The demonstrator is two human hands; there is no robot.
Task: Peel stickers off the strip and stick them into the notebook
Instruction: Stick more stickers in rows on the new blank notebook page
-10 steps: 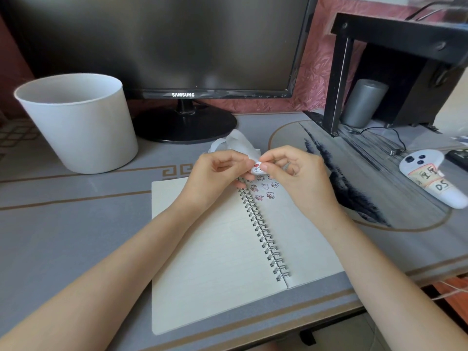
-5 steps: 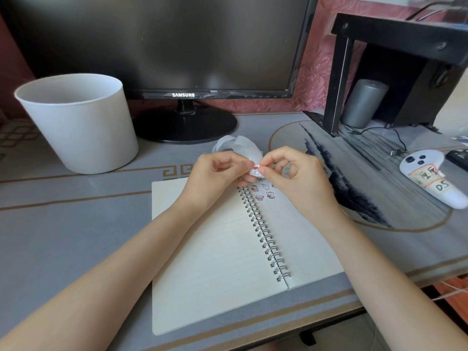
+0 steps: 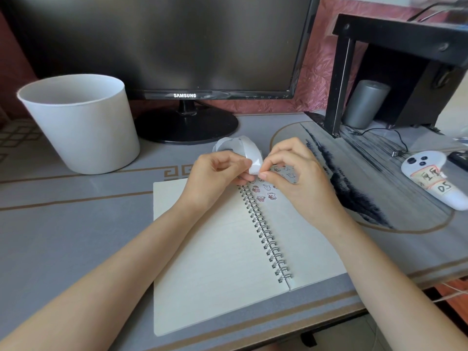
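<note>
An open spiral notebook (image 3: 217,252) lies on the grey desk, with several small cartoon stickers (image 3: 263,191) stuck at the top of its right page. Above that corner my left hand (image 3: 215,178) grips the end of a curled white sticker strip (image 3: 243,150), whose loop arches away toward the monitor. My right hand (image 3: 296,173) meets it from the right, thumb and forefinger pinching at the strip's lower edge. The sticker between the fingertips is hidden.
A white bucket (image 3: 81,122) stands at the left. A black Samsung monitor (image 3: 184,97) on a round foot is behind the hands. At right are a black stand (image 3: 339,84), a grey cylinder (image 3: 364,105), a cable and a white labelled controller (image 3: 435,178).
The strip has turned in my fingers: the red-marked sticker that showed between my hands is hidden now, and the strip's white side faces me. Both hands stay over the notebook's top.
</note>
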